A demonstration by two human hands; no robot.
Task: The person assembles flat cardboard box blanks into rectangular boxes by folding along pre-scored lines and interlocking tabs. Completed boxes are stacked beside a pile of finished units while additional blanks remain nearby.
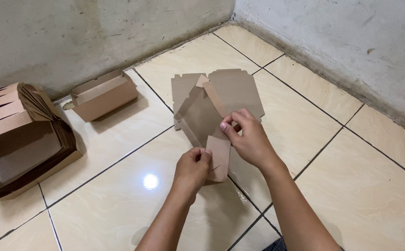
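flat brown box blank (211,109) is held tilted above the floor (351,186) | lower flap is pinched by left hand (192,167) | side flap is pinched by right hand (249,137), so creases can be bent | folded box (104,95) and nested stack (19,139) are set aside at the wall

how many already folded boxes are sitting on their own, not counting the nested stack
1. The folded brown box stands by the wall, right of the nested stack. The hands hold an unfolded box blank; more folded boxes may sit hidden in the stack.
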